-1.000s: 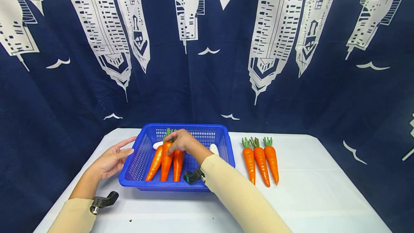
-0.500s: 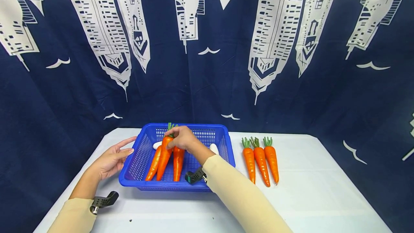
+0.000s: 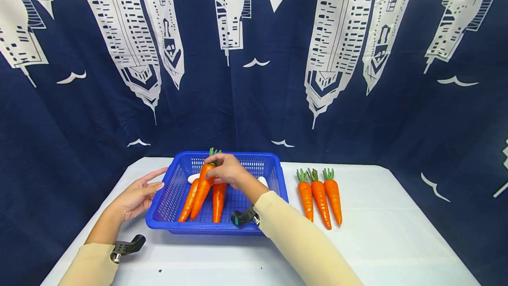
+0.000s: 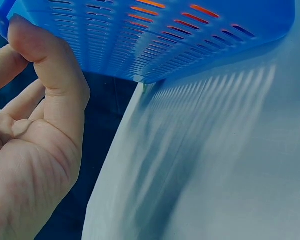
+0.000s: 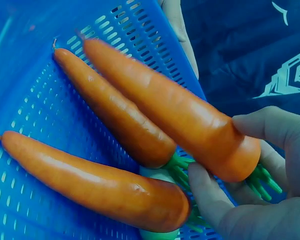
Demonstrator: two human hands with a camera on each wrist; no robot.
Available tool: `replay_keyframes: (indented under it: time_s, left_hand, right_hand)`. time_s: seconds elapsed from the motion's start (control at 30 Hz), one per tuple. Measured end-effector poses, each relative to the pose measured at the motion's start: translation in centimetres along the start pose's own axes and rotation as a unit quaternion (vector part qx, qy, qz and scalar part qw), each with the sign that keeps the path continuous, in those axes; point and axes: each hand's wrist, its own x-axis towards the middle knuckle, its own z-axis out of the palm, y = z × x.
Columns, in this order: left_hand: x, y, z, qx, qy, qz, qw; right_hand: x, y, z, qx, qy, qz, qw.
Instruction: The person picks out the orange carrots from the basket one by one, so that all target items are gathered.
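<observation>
My right hand point(image 3: 228, 171) holds a carrot point(image 3: 202, 189) near its leafy end, thumb and fingers on opposite sides in the right wrist view. The carrot tilts inside a blue plastic basket point(image 3: 216, 228), its tip pointing down toward the near wall. Another two carrots flank it, one on the left point(image 3: 188, 202) and one on the right point(image 3: 218, 202). My left hand point(image 3: 136, 197) is at the basket's left rim, fingers extended and relaxed; in the left wrist view its thumb point(image 4: 50, 65) overlaps the rim.
Three carrots point(image 3: 320, 197) lie side by side on the white table point(image 3: 381, 233), right of the basket. White rounded things, one on the left point(image 3: 193, 178) and one on the right point(image 3: 263, 181), show inside the basket. A dark blue patterned cloth point(image 3: 238, 109) hangs behind.
My right hand has raised the middle carrot's leafy end up and slightly right, and its tip has swung left toward the left carrot. The left hand and basket stay still.
</observation>
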Motion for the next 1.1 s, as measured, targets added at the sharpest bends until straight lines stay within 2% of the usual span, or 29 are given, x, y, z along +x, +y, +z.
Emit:
replay_keyframes:
  time_s: [0.3,0.6,0.73,1.1]
  left_hand:
    - [0.0,0.0,0.0,-0.005,-0.009,0.006,0.9999]
    - [-0.1,0.0,0.0,-0.005,-0.006,0.006,1.0]
    - [-0.1,0.0,0.0,-0.009,-0.013,0.007,0.9999]
    - [0.0,0.0,0.0,-0.002,-0.001,0.003,1.0]
  right_hand:
    - [-0.4,-0.3,-0.4,0.032,-0.006,0.011,0.999]
    - [-1.7,-1.1,-1.0,0.068,-0.019,0.005,0.998]
    - [-1.9,-0.9,-1.5,0.08,-0.017,0.0,0.997]
    - [-2.7,-0.6,-2.9,0.114,-0.022,-0.021,0.993]
